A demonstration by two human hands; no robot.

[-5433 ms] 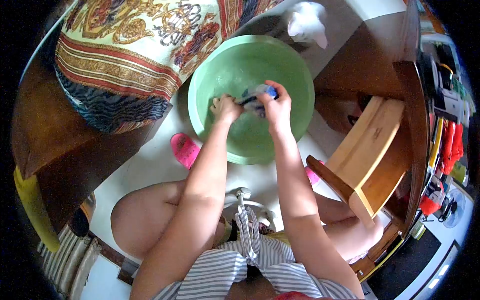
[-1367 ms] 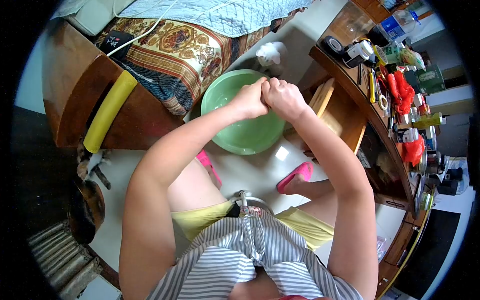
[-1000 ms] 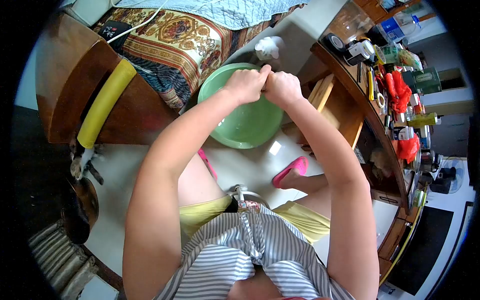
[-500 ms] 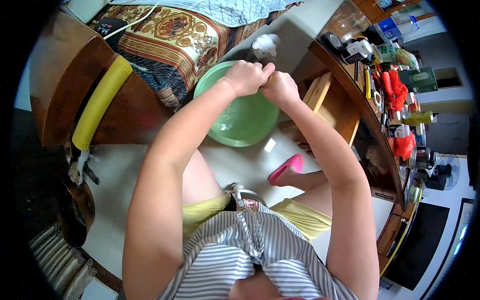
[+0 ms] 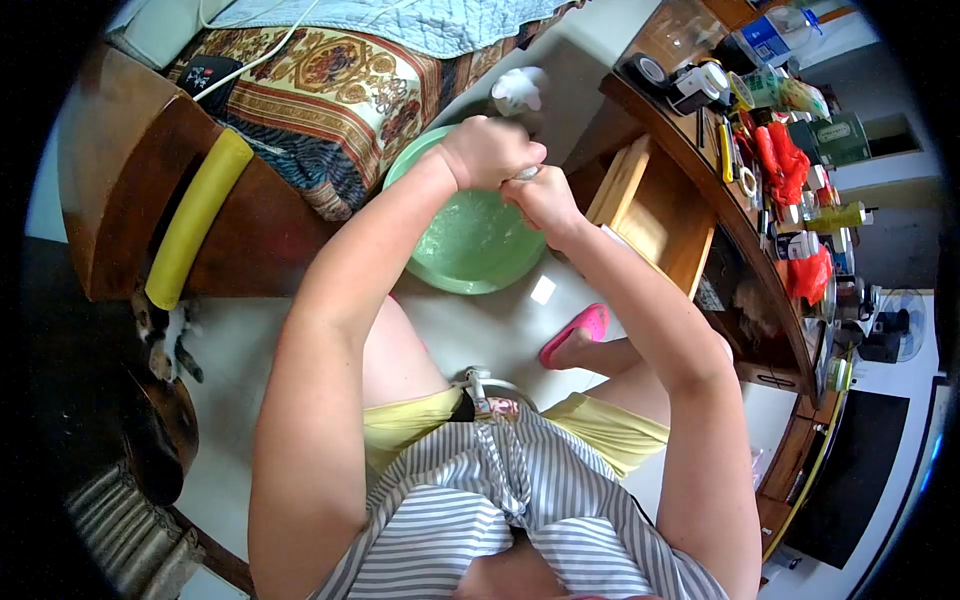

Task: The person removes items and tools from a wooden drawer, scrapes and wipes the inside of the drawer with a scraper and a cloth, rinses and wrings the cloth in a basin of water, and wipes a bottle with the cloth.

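Soft light brightened the middle of my view, throwing a square of glare on the floor (image 5: 470, 330) and glints inside the green basin (image 5: 490, 275). The lower left sank into shadow. My left hand (image 5: 488, 155) smeared slightly; the desk (image 5: 668, 118) bowed toward black, rounded borders.

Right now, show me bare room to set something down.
Glossy white floor shows bare between the round green plastic basin, the left thigh and the right pink slipper. More lies between the dark brown wooden panel, the calico cat and the left arm. The brown wooden desk is crowded with bottles and red items.
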